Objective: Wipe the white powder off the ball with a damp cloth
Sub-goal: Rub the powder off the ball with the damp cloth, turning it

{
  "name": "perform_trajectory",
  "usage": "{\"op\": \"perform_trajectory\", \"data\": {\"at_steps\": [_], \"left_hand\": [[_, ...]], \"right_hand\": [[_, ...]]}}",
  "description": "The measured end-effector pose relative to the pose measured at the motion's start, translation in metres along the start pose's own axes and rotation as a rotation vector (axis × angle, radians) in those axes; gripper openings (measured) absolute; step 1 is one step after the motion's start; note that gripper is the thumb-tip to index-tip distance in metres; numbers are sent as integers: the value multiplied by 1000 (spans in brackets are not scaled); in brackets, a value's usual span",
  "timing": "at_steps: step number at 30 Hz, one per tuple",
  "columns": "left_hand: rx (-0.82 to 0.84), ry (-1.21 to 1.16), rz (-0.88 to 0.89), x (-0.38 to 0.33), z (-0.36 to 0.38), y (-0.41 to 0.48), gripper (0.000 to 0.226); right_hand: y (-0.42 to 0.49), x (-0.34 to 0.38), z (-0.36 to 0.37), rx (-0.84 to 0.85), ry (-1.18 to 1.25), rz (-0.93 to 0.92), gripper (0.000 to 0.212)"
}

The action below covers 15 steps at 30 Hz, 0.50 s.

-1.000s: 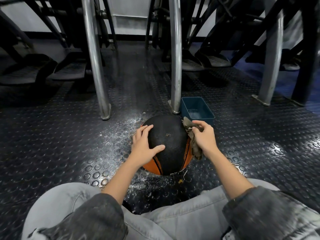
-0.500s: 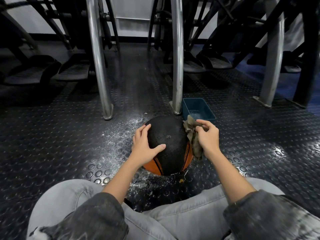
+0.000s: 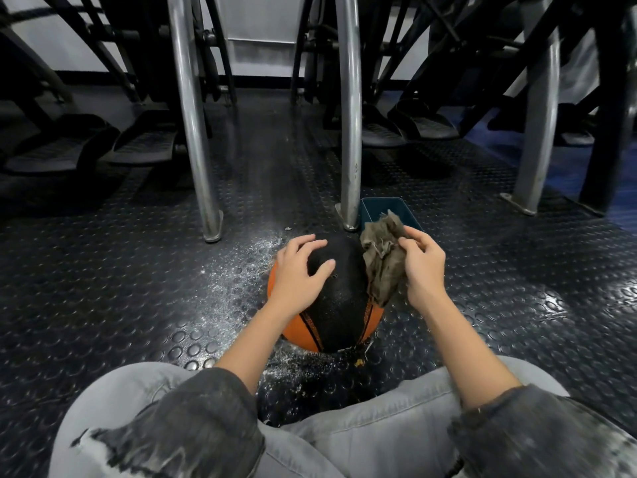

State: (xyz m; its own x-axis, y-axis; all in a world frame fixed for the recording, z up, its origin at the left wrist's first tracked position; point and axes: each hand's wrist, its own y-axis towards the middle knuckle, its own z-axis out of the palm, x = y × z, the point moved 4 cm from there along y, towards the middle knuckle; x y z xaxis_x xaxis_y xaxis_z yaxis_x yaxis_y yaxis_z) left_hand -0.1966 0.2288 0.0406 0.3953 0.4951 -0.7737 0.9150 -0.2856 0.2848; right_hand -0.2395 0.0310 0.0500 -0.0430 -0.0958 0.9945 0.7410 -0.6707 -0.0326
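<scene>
Both hands were busy at the ball. The left hand (image 3: 300, 270) lay on top of the ball (image 3: 339, 305), with its fingers bent over it and its thumb pressed on, holding it in place. The right hand (image 3: 422, 267) pinched a crumpled brown cloth (image 3: 382, 263) between thumb and fingers. The cloth hung against the right side of the ball.

The ball sat on the floor (image 3: 138, 288), just in front of the person's knees (image 3: 362, 429). Its top was black and its lower part was orange. White powder (image 3: 238, 267) lay spilled on the floor to the left of the ball.

Just behind the ball, on the right, stood a small blue tub (image 3: 372, 210). The cloth hid part of it, and I could not tell what was inside. The tub stood right beside the foot of a shiny metal pole (image 3: 348, 132). Another pole (image 3: 193, 132) stood further left. The floor was dark, with round bumps all over it.
</scene>
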Motion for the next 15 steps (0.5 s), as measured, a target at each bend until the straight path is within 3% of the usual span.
{"op": "perform_trajectory", "data": {"at_steps": [3,7,11,15], "left_hand": [[56,-112,0,-24,11,19,38],[249,-411,-275,-45,35,39,59],[205,-575,-329,-55,46,54,5],[229,-614,-321,-64,52,73,9]], "right_hand": [[5,10,2,33,86,34,20],[10,25,5,60,230,67,17],[22,22,1,116,358,219,24],[28,22,-6,347,139,292,35]]}}
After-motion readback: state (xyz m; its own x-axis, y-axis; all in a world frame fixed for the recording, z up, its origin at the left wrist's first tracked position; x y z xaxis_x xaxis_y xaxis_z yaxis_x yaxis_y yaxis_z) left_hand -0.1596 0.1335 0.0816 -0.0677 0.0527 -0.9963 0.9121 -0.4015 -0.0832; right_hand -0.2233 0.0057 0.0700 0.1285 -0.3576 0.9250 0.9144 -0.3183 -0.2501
